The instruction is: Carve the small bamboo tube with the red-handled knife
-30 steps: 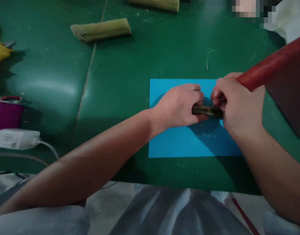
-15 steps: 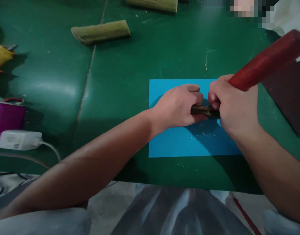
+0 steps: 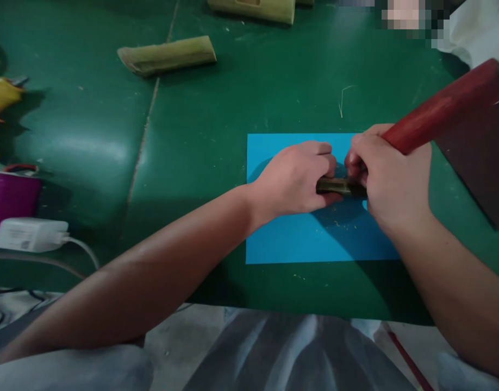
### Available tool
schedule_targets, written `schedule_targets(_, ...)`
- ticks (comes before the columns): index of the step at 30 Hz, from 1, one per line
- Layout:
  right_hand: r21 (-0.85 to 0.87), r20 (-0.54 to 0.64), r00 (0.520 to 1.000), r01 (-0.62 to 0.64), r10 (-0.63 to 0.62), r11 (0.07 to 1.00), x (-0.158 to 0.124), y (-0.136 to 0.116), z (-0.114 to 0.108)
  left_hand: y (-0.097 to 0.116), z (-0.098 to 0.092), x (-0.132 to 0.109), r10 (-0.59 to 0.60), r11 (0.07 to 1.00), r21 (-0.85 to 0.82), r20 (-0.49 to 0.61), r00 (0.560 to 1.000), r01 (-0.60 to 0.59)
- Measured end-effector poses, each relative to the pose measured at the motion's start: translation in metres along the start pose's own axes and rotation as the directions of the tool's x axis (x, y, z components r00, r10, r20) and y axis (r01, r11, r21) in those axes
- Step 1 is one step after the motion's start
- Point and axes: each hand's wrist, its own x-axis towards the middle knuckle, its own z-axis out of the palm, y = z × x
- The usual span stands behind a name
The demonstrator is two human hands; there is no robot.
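My left hand (image 3: 296,176) is closed around a short dark brown piece (image 3: 340,186) that looks like bamboo, holding it low over a blue sheet (image 3: 286,241). Closed beside it, my right hand (image 3: 398,182) grips a tool with a thick red handle (image 3: 449,108). That handle slants up to the right out of the fist. The tool's working end is hidden behind my right fingers, which are at the right end of the brown piece. Small pale shavings (image 3: 337,224) lie on the sheet just below the hands.
A cut bamboo length (image 3: 168,56) and a notched bamboo tube (image 3: 269,11) lie farther back on the green table (image 3: 192,136). To the left are a purple box (image 3: 15,201) and a white charger (image 3: 31,234) with a cable. A dark flat board (image 3: 478,157) lies right.
The red handle tilts slightly lower at its far end. Both hands keep nearly the same place and grip, and the whole view has shifted a little.
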Motion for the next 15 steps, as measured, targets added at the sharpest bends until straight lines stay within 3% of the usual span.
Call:
schedule_targets(5, 0.013, 0.003, 1.000, -0.004, 0.004, 1.000, -0.0021, -0.0021, 0.0006, -0.0002, 0.0008, 0.0004, 0.001, 1.000, 0.002, -0.010, 1.000, -0.001)
schedule_targets(11, -0.093, 0.035, 0.999, 0.032, -0.029, 0.995, -0.0012, -0.0052, 0.0008, -0.0045, 0.0031, 0.0023, -0.008, 0.995, -0.104, -0.012, 1.000, 0.007)
schedule_targets(15, -0.070, 0.090, 0.996, 0.035, -0.029, 0.997, 0.0021, -0.0003, -0.0016, -0.0050, 0.0038, 0.0036, 0.005, 0.998, -0.069, -0.008, 1.000, -0.006)
